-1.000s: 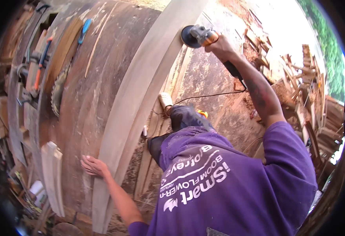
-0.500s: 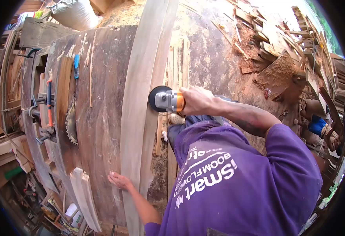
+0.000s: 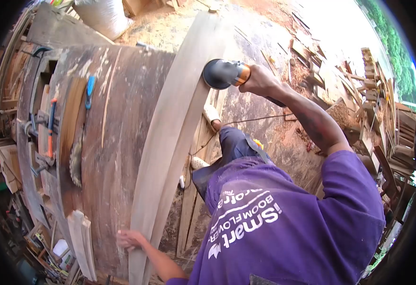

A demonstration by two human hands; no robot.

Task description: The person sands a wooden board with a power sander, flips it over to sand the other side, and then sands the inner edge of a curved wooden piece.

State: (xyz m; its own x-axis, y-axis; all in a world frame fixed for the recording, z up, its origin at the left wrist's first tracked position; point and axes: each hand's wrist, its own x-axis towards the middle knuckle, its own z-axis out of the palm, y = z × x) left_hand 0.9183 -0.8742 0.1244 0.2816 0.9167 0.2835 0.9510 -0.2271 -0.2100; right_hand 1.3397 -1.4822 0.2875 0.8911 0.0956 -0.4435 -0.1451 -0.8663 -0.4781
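Observation:
My right hand [image 3: 261,80] grips the orange body of an angle grinder [image 3: 238,73] with a round black disc at its head. The grinder's head is blurred, and the disc overlaps the right edge of a long pale wooden board [image 3: 170,114], towards its far end. This board runs lengthwise across the view, along the edge of the workbench [image 3: 122,156]. At the near end, my left hand [image 3: 131,239] hovers by the board's left side over the bench top, fingers loosely apart and holding nothing.
On the bench are a toothed saw blade [image 3: 76,161], a blue-handled tool [image 3: 89,90], an orange-and-blue clamp [image 3: 51,128] and short wood strips [image 3: 80,237]. A cord [image 3: 260,118] crosses the ground by my feet. Scrap wood [image 3: 322,80] lies at the right, a white sack [image 3: 104,18] behind.
My right hand has carried the grinder away from me, towards the board's far end. My left hand has shifted slightly left and down, and the view has tilted.

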